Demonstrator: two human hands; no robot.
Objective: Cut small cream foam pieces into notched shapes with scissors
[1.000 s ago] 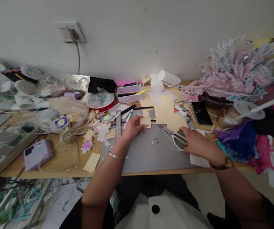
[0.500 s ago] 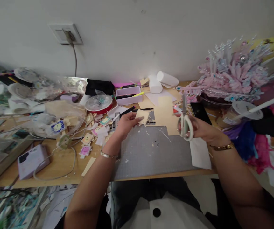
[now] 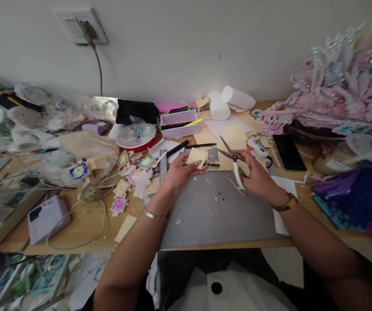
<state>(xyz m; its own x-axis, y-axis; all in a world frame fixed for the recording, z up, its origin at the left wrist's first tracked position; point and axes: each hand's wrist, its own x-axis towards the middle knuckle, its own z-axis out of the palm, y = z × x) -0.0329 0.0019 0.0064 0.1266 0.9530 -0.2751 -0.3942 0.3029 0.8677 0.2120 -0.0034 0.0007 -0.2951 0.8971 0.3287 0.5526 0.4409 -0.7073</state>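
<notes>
My left hand [image 3: 179,172] pinches a small piece of cream paper [image 3: 196,158] between thumb and fingers, above the grey cutting mat [image 3: 201,216]. In my right hand [image 3: 257,178] is a pair of scissors [image 3: 237,172] with pale handles, its blades parted and pointing up and left toward the paper. A gap separates the blades from the piece. Beneath and behind the scissors lies larger cream paper [image 3: 234,134]. Thin paper offcuts and dark specks are scattered on the mat.
Small drawn paper pieces [image 3: 121,188] and a metal ruler [image 3: 163,166] lie left of the mat. Behind stand a lilac tray [image 3: 177,123] with pens and a ribbon spool [image 3: 137,137]. A black phone [image 3: 288,152] and pink beaded decorations [image 3: 344,99] are at right. A cable crosses the left side.
My right hand has moved left and turned the scissors from upright toward the paper, with the blades now spread. My left hand still holds the paper. The camera view has shifted slightly.
</notes>
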